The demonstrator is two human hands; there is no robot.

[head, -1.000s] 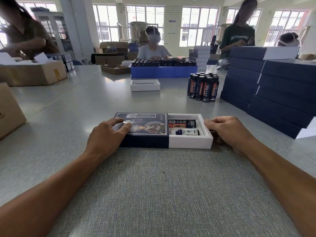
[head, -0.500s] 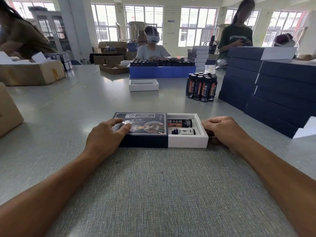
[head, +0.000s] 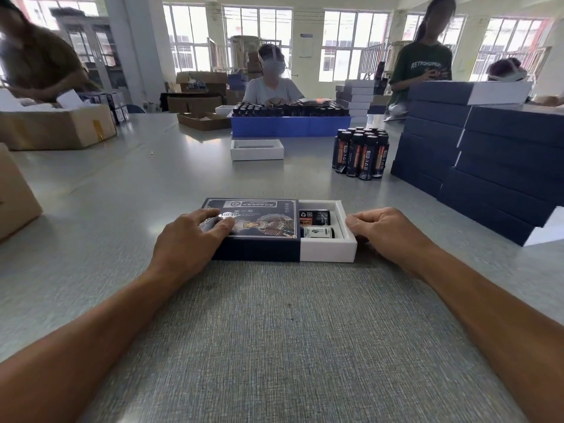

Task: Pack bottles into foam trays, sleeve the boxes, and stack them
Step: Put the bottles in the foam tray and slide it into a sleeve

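Observation:
A white foam tray [head: 328, 250] lies on the table before me, most of it inside a dark blue printed sleeve [head: 265, 221]. Two bottles [head: 316, 224] show in the tray's uncovered right end. My left hand [head: 190, 239] lies on the sleeve's left end, fingers spread over its top. My right hand [head: 386, 232] is curled against the tray's right end wall. A cluster of dark upright bottles [head: 360, 155] stands farther back on the right. Stacks of sleeved dark blue boxes [head: 488, 160] rise at the right.
An empty white tray [head: 257, 149] sits mid-table, and behind it a blue crate [head: 290, 126] full of bottles. Cardboard boxes [head: 58, 128] stand at the left. Several people work around the far side of the table.
The tray has slid further left into the sleeve under my right hand, so less of its white end shows. My left hand has stayed on the sleeve.

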